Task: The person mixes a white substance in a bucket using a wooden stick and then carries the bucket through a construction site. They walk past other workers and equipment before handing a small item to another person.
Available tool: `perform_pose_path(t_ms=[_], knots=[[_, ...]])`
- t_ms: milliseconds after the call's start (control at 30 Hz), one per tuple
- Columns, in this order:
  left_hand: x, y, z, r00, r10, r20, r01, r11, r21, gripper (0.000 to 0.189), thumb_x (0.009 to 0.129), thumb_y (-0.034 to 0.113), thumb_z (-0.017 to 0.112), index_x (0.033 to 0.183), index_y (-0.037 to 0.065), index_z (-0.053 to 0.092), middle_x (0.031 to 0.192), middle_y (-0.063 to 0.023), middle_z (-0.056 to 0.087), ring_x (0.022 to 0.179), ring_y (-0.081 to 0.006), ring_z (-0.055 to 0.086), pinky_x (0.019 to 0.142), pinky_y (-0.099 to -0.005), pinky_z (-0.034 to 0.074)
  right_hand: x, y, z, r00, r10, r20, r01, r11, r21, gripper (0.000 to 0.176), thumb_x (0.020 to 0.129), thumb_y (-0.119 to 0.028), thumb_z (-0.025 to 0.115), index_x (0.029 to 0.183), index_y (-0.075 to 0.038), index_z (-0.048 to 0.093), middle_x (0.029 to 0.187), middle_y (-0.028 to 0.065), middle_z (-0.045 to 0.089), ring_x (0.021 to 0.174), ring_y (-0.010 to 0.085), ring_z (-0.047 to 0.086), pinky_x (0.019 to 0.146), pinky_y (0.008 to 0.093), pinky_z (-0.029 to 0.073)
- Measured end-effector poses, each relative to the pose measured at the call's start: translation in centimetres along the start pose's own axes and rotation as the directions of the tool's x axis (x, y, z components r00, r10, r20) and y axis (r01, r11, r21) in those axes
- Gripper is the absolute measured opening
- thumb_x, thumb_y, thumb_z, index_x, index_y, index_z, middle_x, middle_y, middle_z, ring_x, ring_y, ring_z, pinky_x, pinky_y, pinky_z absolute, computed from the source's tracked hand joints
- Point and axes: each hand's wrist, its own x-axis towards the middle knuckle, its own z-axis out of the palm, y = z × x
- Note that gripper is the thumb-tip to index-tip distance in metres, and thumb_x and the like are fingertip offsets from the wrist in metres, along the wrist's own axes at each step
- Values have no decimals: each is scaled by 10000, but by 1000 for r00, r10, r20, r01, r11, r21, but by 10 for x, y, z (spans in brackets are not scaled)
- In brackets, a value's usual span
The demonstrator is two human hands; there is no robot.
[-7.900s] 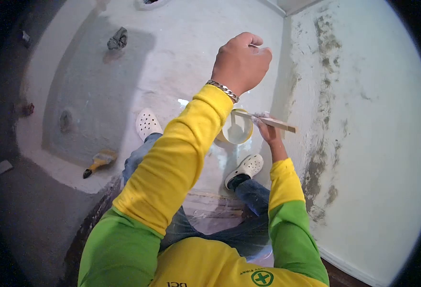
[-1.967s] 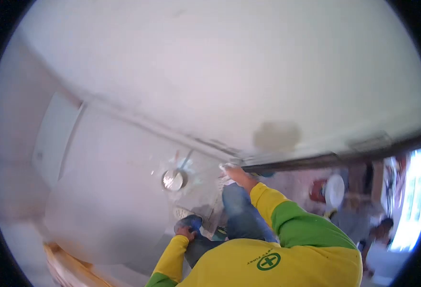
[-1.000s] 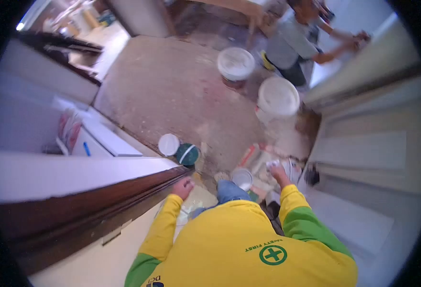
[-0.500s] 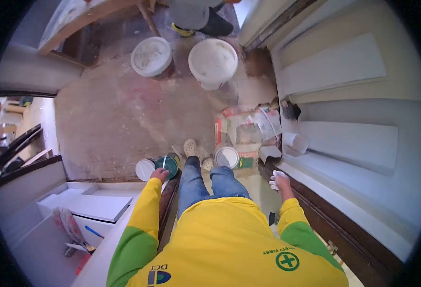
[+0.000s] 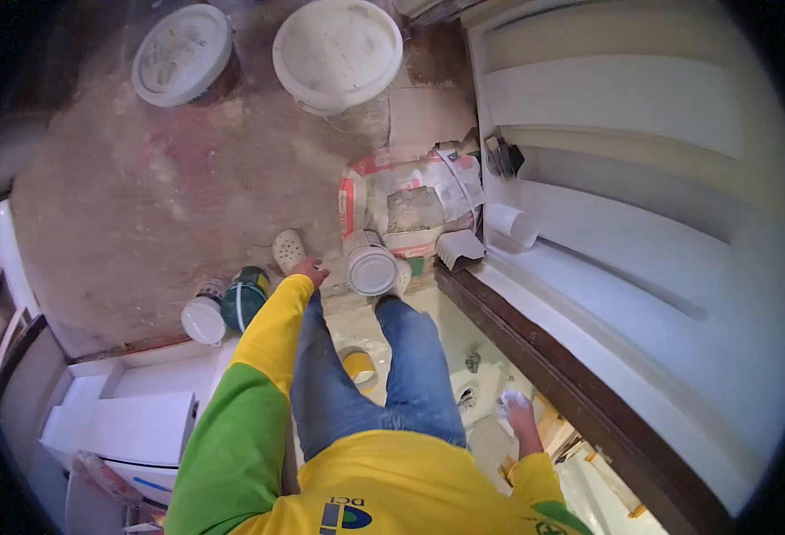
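Note:
My left hand (image 5: 310, 270) reaches out over the floor near my shoe, its fingers apart and nothing in them. Close to its right stands a paint can with a white lid (image 5: 374, 269), apart from the fingers. On the left are a green tub with a pale handle (image 5: 246, 301) and a white-lidded tub (image 5: 204, 321). Low at my right side, my right hand (image 5: 521, 416) is closed around a small white wad (image 5: 506, 403), perhaps cloth or paper. What exactly it is cannot be made out.
Two large white-lidded buckets, one (image 5: 184, 55) left of the other (image 5: 339, 53), stand ahead. A red-and-white sack (image 5: 415, 209) lies beside the panelled door (image 5: 624, 223). A white cup-like roll (image 5: 510, 225) sits there. Between my legs is a yellow container (image 5: 357, 366).
My left hand has let go of the green tub's handle and moved right, towards the white-lidded can. My right hand has dropped lower and back. The view has tilted down and moved closer.

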Motion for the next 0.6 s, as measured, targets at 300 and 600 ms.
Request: perform_pose_path(t_ms=[300,600], knots=[[178,-2,140,986,96,-135,-75,985,153,836,619,530,743,1279,74,505,1292,-162,525,1184,-303,513,1011,-379,408,64,-26,3,971,-106,214,138,981,-139,303,917,-142,526,1163,32,549,994,119,630,824,182,628,738,289,516],[160,64,155,987,-157,-26,157,930,333,904,624,737,639,1280,131,505,1336,-168,465,1206,-317,479,979,-439,411,130,32,-29,989,46,143,-37,997,-69,321,917,-181,527,1160,28,536,966,146,620,745,201,630,644,313,529]])
